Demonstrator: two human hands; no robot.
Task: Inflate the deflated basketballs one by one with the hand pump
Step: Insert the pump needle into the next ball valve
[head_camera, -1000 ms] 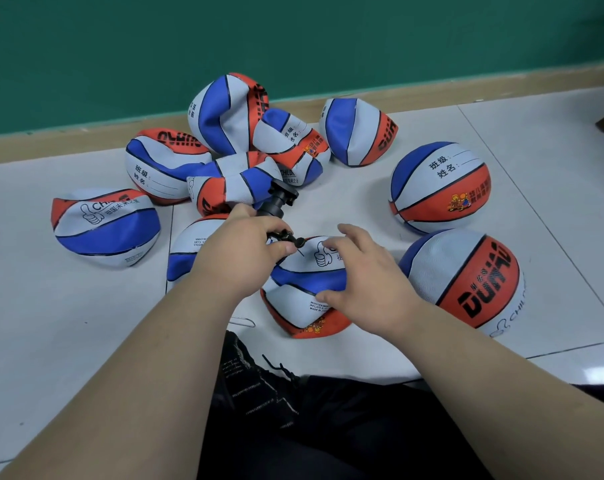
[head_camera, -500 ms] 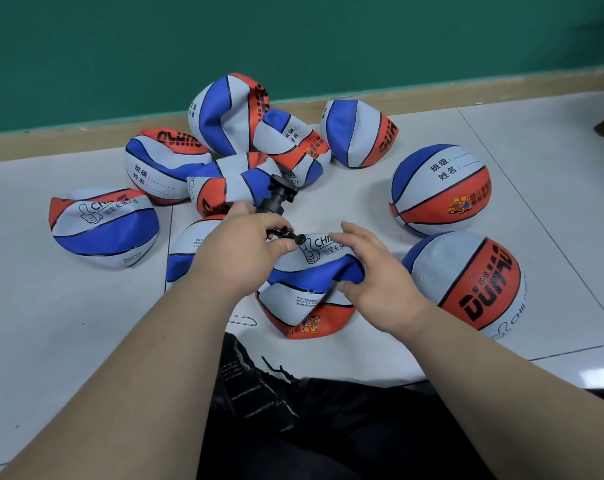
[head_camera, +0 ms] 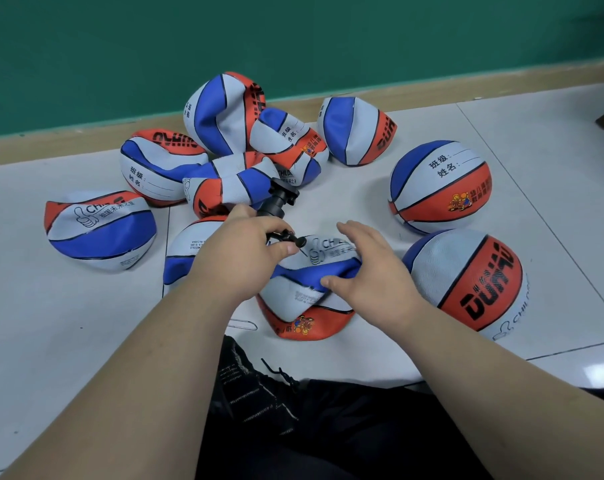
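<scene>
Head view, looking down over both forearms at a pale tiled floor (head_camera: pixel 536 126) below a green wall (head_camera: pixel 293 36). At frame centre lies the deflated basketball (head_camera: pixel 304 299) in hand, collapsed into a bowl with its orange panel down and a blue fold across the middle. The left hand (head_camera: pixel 245 254) has its fingers curled round the lower body of the black hand pump (head_camera: pixel 278 200), whose handle end rises toward the upper centre of the frame. Its thumb lies alongside the needle (head_camera: pixel 299 241), presumably to guide that tip, which sits at the ball's upper rim. Whether the needle has entered the valve cannot be told. The right hand (head_camera: pixel 373 271) is spread, fingers nearly straight across the ball's top and thumb pressed on the blue fold, gripping nothing. It appears to brace the slack skin so that the rim does not give way under the needle. At right of frame, two inflated basketballs (head_camera: pixel 439 185) stand round and apart from the rest, probably set aside as finished. In the upper centre and at left, a heap of flat balls (head_camera: pixel 224 161) lies within arm's reach. Judged thus, the task is early, with most balls left.
</scene>
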